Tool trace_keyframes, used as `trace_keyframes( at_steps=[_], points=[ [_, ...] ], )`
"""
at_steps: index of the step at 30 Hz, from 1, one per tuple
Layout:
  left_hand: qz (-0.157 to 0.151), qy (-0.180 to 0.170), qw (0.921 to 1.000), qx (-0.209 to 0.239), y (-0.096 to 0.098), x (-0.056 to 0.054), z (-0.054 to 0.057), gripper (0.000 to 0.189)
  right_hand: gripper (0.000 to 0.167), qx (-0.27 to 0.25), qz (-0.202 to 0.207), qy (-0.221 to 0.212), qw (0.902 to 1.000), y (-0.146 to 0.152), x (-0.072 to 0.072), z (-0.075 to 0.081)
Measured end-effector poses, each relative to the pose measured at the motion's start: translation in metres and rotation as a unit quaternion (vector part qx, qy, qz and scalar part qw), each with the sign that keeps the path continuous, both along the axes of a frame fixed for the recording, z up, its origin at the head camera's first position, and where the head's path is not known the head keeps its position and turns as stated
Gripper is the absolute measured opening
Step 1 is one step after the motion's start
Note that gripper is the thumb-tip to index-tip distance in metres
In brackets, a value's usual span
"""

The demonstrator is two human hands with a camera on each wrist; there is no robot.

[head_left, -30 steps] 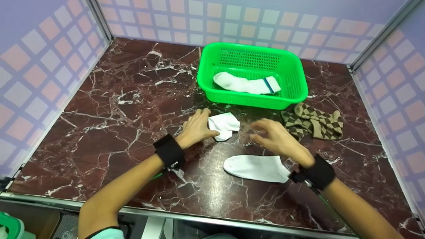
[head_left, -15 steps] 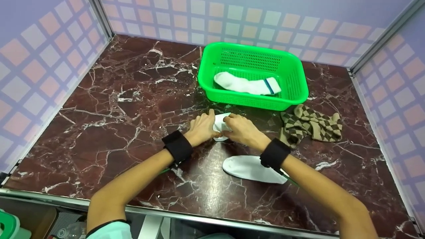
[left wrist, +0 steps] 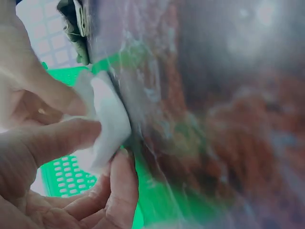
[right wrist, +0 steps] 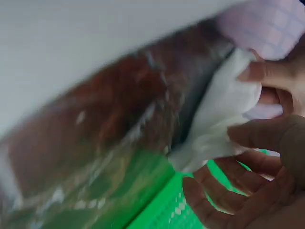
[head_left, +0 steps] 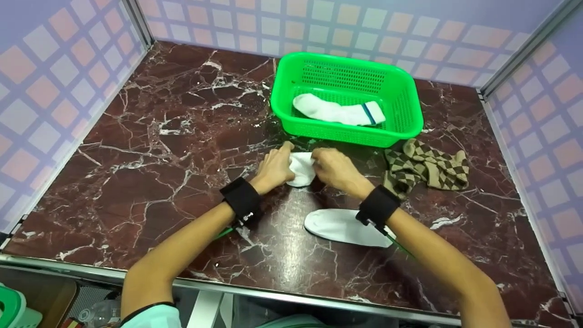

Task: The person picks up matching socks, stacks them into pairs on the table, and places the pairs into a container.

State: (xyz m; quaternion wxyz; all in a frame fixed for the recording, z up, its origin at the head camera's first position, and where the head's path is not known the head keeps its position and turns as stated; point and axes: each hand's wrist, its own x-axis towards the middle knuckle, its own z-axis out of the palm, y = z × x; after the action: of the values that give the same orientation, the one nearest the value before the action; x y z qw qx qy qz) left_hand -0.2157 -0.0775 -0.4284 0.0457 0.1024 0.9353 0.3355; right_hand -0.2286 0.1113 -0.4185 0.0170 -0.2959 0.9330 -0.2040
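A small folded white sock lies on the marbled tabletop in front of the green basket. My left hand holds its left side, the thumb on the near face and fingers behind, as the left wrist view shows. On the opposite side my right hand pinches the sock's edge between thumb and fingers. Both hands also meet at the white sock in the right wrist view. Nearer the front lies a flat white sock, its cuff end partly covered by my right wrist.
Behind my hands stands the green basket, holding a white sock with a blue stripe. Brown checkered socks lie crumpled to the right of my right hand. Tiled-pattern panels enclose the table's back and sides.
My right hand has come in from the right and taken hold of the folded sock. Its visible shape is now more compact and rounded. My left hand stays at its left side.
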Motion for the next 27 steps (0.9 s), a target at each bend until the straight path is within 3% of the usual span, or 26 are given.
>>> trace_keyframes(
  at_steps=[4, 7, 9, 12, 15, 18, 21, 27],
  points=[
    [-0.001, 0.026, 0.9977, 0.063, -0.009, -0.003, 0.004, 0.065, 0.026, -0.118, -0.002, -0.036, 0.9924, 0.018, -0.005, 0.013],
    [-0.005, 0.032, 0.9899, 0.138, -0.014, -0.005, 0.009, 0.060, 0.034, -0.177, 0.005, -0.015, 0.9840, 0.033, -0.006, 0.022],
    [-0.009, 0.023, 0.9794, 0.201, -0.017, -0.006, 0.013, 0.053, 0.036, -0.194, 0.004, 0.011, 0.9809, 0.044, -0.005, 0.026],
    [-0.015, 0.007, 0.9572, 0.289, -0.019, -0.004, 0.019, 0.043, 0.036, -0.206, -0.005, 0.048, 0.9772, 0.060, 0.000, 0.030],
    [-0.021, 0.000, 0.9360, 0.351, -0.019, 0.001, 0.024, 0.036, 0.042, -0.226, -0.011, 0.065, 0.9719, 0.076, 0.011, 0.031],
    [-0.035, -0.008, 0.9231, 0.383, -0.017, 0.007, 0.028, 0.031, 0.044, -0.256, -0.012, 0.064, 0.9645, 0.089, 0.029, 0.032],
    [-0.059, -0.016, 0.9194, 0.389, -0.014, 0.015, 0.031, 0.025, 0.040, -0.285, -0.025, 0.036, 0.9576, 0.099, 0.049, 0.037],
    [-0.120, -0.024, 0.9150, 0.385, -0.007, 0.029, 0.039, 0.015, 0.013, -0.318, -0.080, -0.020, 0.9445, 0.119, 0.078, 0.049]
  ],
)
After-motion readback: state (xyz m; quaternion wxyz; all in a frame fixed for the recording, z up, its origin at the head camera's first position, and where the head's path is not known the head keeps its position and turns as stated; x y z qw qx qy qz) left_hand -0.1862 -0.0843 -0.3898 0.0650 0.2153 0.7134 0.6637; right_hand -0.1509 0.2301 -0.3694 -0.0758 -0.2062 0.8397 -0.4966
